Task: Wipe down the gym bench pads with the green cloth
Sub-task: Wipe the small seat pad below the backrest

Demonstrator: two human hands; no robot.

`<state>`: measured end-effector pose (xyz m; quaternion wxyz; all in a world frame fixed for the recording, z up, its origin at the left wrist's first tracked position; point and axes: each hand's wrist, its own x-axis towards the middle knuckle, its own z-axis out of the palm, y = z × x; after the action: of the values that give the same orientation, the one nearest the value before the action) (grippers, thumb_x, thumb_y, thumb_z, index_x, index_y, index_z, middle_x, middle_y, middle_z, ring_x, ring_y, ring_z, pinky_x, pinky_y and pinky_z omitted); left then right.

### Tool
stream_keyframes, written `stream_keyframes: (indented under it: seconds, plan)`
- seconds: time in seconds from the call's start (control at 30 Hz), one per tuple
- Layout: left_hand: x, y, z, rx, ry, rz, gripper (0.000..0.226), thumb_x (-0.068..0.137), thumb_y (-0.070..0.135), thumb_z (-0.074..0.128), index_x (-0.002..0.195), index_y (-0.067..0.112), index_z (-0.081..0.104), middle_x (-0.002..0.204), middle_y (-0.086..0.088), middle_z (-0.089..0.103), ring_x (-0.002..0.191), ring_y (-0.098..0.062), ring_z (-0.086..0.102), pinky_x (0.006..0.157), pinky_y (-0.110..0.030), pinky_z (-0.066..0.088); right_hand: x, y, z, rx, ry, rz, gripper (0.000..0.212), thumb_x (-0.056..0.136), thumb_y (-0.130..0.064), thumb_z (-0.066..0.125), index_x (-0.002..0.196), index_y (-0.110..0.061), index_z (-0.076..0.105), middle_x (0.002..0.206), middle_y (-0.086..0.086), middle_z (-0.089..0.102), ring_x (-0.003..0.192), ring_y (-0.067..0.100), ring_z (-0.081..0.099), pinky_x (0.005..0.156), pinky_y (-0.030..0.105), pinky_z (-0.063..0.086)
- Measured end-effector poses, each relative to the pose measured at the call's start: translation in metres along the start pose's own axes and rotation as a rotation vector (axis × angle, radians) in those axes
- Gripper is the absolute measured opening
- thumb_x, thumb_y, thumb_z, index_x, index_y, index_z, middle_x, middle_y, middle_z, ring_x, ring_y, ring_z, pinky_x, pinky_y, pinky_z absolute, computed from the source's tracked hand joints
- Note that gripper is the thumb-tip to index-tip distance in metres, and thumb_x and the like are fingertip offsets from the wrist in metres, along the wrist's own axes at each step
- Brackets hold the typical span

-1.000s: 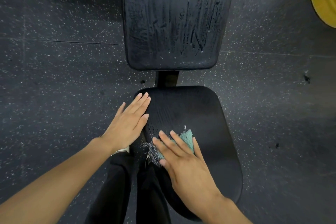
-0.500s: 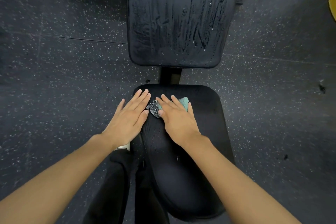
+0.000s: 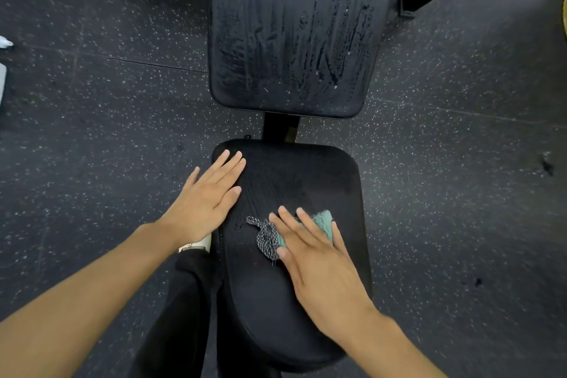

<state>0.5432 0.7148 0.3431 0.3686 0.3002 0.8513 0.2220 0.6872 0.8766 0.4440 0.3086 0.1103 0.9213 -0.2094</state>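
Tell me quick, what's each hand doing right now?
Left hand: open, flat on the seat pad edge, holding nothing.
Right hand: open, pressing the green cloth onto the pad.

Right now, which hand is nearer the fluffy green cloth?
Right. The right hand lies flat on the fluffy green cloth; the left hand rests apart at the left edge of the black seat pad.

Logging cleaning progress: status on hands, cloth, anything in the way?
Right hand flat, pressing green cloth onto seat pad. Left hand flat on its left edge. Back pad streaked wet. Nothing seen blocking.
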Motion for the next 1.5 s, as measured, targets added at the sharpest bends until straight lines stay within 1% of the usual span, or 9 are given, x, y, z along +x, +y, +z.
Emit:
stream_keyframes:
  seconds: [0.1,0.23,0.67,0.8,0.9,0.97,1.1,1.27,1.5]
  plan:
    - [0.0,0.0,0.001,-0.004,-0.002,-0.005,0.08,0.084,0.065,-0.001,0.157,0.032,0.005,0.156,0.031,-0.011,0.138,0.017,-0.025,0.119,-0.032,-0.012,0.024,0.007,-0.005,0.07,-0.06,-0.022,0.062,0.095,-0.048,-0.005,0.155,-0.038,0.007,0.161,-0.024,0.002,0.148,0.001,-0.01,0.116,0.033,-0.015]
    - [0.0,0.001,0.003,-0.018,-0.011,-0.023,0.07,0.096,0.064,0.007,0.157,0.032,0.003,0.157,0.03,-0.012,0.139,0.016,-0.025,0.121,-0.035,-0.014,0.06,0.016,-0.005,0.098,-0.023,0.04,0.049,0.107,-0.033,0.021,0.155,-0.036,0.01,0.162,-0.02,0.006,0.149,0.004,-0.007,0.12,0.04,-0.01]
    - [0.001,0.004,-0.002,0.023,-0.037,-0.008,0.087,0.079,0.066,-0.004,0.158,0.029,0.001,0.16,0.024,-0.011,0.141,0.011,-0.025,0.113,-0.034,-0.022,0.085,0.018,-0.004,0.131,-0.001,0.131,0.049,0.107,-0.035,0.02,0.155,-0.035,0.013,0.163,-0.017,0.007,0.15,0.008,-0.004,0.12,0.046,-0.004]
    - [0.0,0.009,-0.003,0.058,-0.082,0.046,0.086,0.08,0.065,-0.006,0.158,0.028,-0.002,0.161,0.022,-0.013,0.141,0.01,-0.028,0.111,-0.033,-0.027,0.028,0.009,-0.003,0.1,-0.015,0.138,0.053,0.101,-0.048,0.004,0.154,-0.042,0.006,0.16,-0.025,-0.001,0.148,0.001,-0.01,0.119,0.036,-0.008]
    - [0.0,0.014,-0.002,0.069,-0.114,0.069,0.072,0.095,0.061,0.008,0.157,0.028,-0.003,0.162,0.021,-0.014,0.141,0.01,-0.029,0.11,-0.032,-0.028,-0.005,0.003,-0.001,0.062,-0.017,0.163,0.075,0.081,-0.053,-0.016,0.153,-0.045,0.003,0.157,-0.031,-0.007,0.145,-0.004,-0.016,0.118,0.031,-0.011]
    - [0.001,0.015,-0.003,0.068,-0.131,0.063,0.063,0.102,0.053,0.014,0.158,0.027,-0.003,0.162,0.02,-0.014,0.142,0.008,-0.028,0.111,-0.033,-0.026,-0.009,0.003,0.002,0.068,-0.013,0.186,0.077,0.079,-0.053,-0.017,0.153,-0.045,0.003,0.155,-0.032,-0.009,0.144,-0.005,-0.017,0.119,0.031,-0.013]
    - [0.003,0.013,-0.004,0.094,-0.142,0.099,0.079,0.087,0.062,0.001,0.158,0.028,-0.005,0.161,0.022,-0.016,0.142,0.008,-0.028,0.113,-0.035,-0.024,0.013,0.009,0.004,0.064,0.01,0.204,0.077,0.079,-0.053,-0.018,0.153,-0.044,0.003,0.159,-0.028,-0.004,0.146,-0.002,-0.015,0.117,0.034,-0.014]
    - [0.004,0.01,-0.004,0.13,-0.108,0.148,0.083,0.082,0.063,-0.007,0.157,0.026,-0.004,0.161,0.019,-0.015,0.143,0.007,-0.026,0.11,-0.026,-0.029,0.048,0.021,-0.002,0.082,-0.002,0.235,0.048,0.107,-0.036,0.018,0.154,-0.039,0.01,0.161,-0.022,0.004,0.149,0.004,-0.006,0.119,0.041,-0.007]
    - [0.007,0.009,-0.008,0.17,-0.124,0.191,0.076,0.085,0.062,-0.006,0.154,0.031,-0.005,0.161,0.02,-0.012,0.143,0.008,-0.024,0.11,-0.016,-0.026,0.109,0.047,-0.008,0.119,0.019,0.323,0.047,0.108,-0.032,0.02,0.155,-0.032,0.016,0.163,-0.015,0.01,0.151,0.01,-0.001,0.12,0.049,-0.002]
